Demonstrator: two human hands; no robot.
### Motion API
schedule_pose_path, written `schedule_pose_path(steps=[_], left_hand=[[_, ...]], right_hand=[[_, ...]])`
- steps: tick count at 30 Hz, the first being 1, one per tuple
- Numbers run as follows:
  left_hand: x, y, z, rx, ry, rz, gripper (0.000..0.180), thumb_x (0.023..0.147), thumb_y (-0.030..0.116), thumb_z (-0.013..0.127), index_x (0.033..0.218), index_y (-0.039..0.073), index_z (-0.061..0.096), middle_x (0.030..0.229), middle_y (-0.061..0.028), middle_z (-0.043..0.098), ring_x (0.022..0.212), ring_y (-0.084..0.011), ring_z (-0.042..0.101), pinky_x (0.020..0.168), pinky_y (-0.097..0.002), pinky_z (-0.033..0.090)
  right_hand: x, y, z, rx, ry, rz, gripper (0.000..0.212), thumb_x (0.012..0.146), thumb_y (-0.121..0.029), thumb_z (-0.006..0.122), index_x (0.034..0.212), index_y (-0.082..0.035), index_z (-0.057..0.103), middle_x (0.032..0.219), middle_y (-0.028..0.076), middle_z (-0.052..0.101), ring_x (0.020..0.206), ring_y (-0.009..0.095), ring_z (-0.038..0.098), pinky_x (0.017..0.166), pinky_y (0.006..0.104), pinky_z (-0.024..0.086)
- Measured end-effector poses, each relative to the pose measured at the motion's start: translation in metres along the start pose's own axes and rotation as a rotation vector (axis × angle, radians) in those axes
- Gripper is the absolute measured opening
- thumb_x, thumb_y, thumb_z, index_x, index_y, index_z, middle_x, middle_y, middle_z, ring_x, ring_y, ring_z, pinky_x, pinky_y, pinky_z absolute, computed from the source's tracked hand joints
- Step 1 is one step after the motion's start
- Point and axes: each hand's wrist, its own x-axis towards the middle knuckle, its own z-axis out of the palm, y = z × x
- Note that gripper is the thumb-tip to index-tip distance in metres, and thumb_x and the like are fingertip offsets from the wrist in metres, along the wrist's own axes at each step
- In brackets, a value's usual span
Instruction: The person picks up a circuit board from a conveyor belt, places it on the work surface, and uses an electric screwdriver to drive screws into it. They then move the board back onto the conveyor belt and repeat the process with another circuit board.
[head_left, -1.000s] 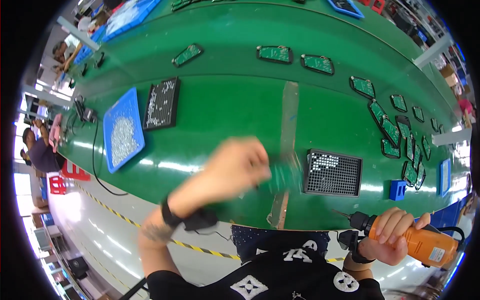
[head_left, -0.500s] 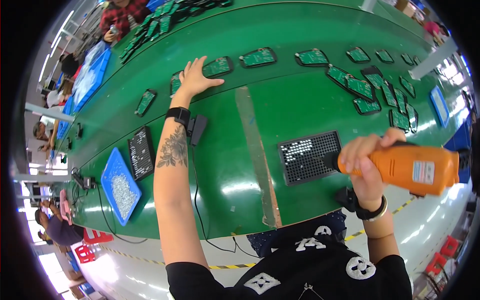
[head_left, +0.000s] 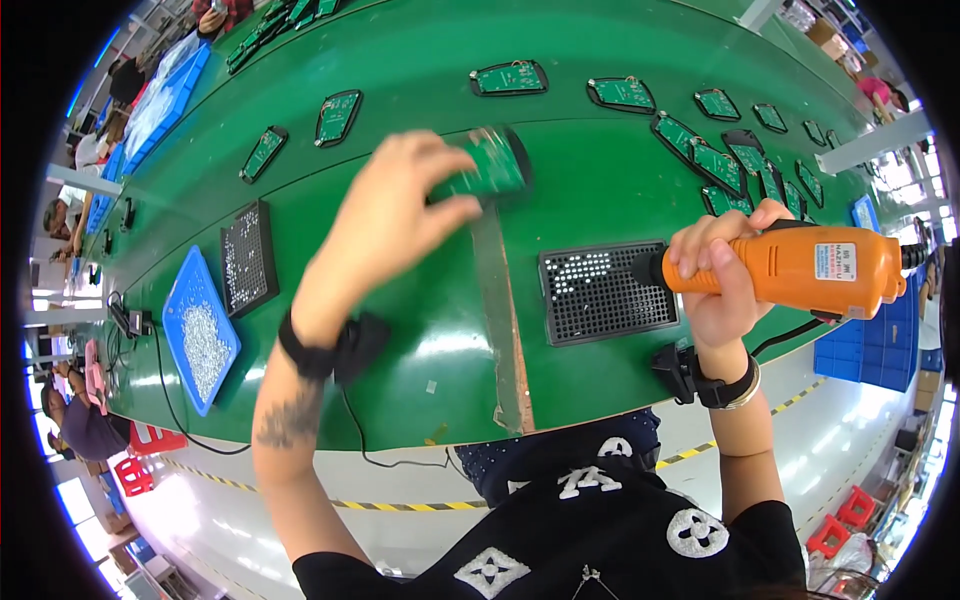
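Note:
My left hand [head_left: 400,200], smeared by motion, is closed on the edge of a green circuit board in a black frame [head_left: 497,165]. The board is lifted above the green table. My right hand [head_left: 718,285] wraps around an orange electric screwdriver [head_left: 795,270]. Its black nose points left, over the right part of a black perforated tray [head_left: 600,318]. Small pale pieces, probably screws, fill several holes at the tray's upper left. Whether the screwdriver's tip touches the tray I cannot tell.
More framed circuit boards [head_left: 508,77] lie in a row along the far side, with an overlapping group [head_left: 720,170] at right. On the left are a second black tray [head_left: 247,258] and a blue tray [head_left: 183,345] of small shiny pieces. A worn strip [head_left: 492,270] crosses the table.
My left hand has taken a board from the far row and brought it nearer and to the right. My right hand still holds the screwdriver over the tray. The view has shifted slightly.

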Motion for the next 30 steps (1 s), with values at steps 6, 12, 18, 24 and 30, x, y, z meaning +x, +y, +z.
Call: schedule_pose_path(steps=[6,12,18,24,30], left_hand=[[-0.094,0.101,-0.009,-0.156,-0.279,0.036,0.035,0.069,0.019,0.072,0.1,0.007,0.061,0.112,-0.0179,0.052,0.105,-0.0329,0.051,0.085,-0.0381,0.048],[-0.13,0.129,0.042,-0.21,-0.264,-0.025,0.038,0.069,0.017,0.073,0.104,0.006,0.061,0.117,-0.0197,0.048,0.109,-0.0324,0.048,0.089,-0.0368,0.046],[-0.14,0.14,0.076,-0.18,-0.074,-0.131,0.04,0.069,0.017,0.074,0.105,0.005,0.061,0.118,-0.0196,0.048,0.107,-0.0342,0.049,0.09,-0.0416,0.043],[-0.14,0.144,0.082,-0.228,0.015,-0.212,0.039,0.069,0.014,0.074,0.105,0.005,0.061,0.12,-0.0169,0.048,0.107,-0.0345,0.048,0.091,-0.0434,0.04],[-0.14,0.14,0.096,-0.304,0.098,-0.197,0.036,0.067,0.011,0.075,0.099,0.004,0.062,0.117,-0.0111,0.053,0.106,-0.0319,0.05,0.089,-0.0412,0.038]], right_hand=[[0.001,0.004,0.0,0.016,-0.02,0.008,0.029,0.082,-0.003,0.047,0.106,-0.009,0.032,0.066,0.005,0.045,0.055,0.017,0.048,0.055,0.0329,0.043],[0.002,0.005,0.0,0.03,-0.038,0.02,0.029,0.083,-0.002,0.046,0.108,-0.01,0.033,0.067,0.005,0.046,0.055,0.016,0.047,0.056,0.0329,0.043],[0.001,0.008,-0.001,0.033,-0.078,0.014,0.029,0.084,-0.003,0.045,0.109,-0.01,0.033,0.068,0.005,0.045,0.057,0.016,0.047,0.057,0.033,0.043],[0.001,0.007,0.0,0.042,-0.098,0.023,0.029,0.084,-0.003,0.044,0.109,-0.011,0.033,0.068,0.005,0.045,0.058,0.016,0.047,0.058,0.0336,0.043],[0.003,0.01,0.002,0.035,-0.241,-0.012,0.032,0.083,0.002,0.047,0.109,-0.009,0.031,0.066,0.007,0.047,0.055,0.018,0.048,0.056,0.0335,0.045]])
